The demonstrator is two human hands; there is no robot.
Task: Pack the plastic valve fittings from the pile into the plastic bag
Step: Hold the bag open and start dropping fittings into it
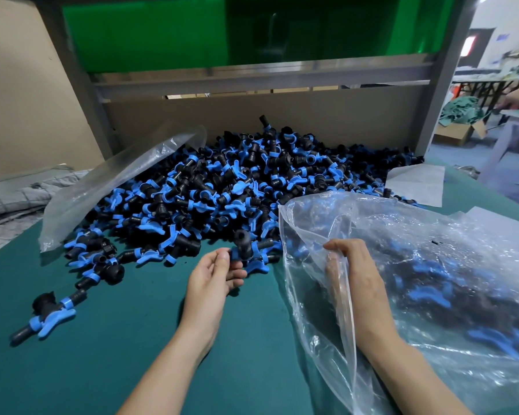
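Big pile [222, 187] of black-and-blue valve fittings sits at the back of the green worktop [132, 339], heaped against a cardboard wall [312, 115]. The left hand [215, 274] has its grip pinched on one fitting [244, 247] at the pile's near edge, just beside the bag's mouth. The right hand [352, 265] has its grip closed on the rim of the clear plastic bag [432, 265], which lies on the right with lots of fittings inside. A second clear bag [111, 187] drapes over the pile's left side, and a few stray fittings [51, 316] lie loose on the left.
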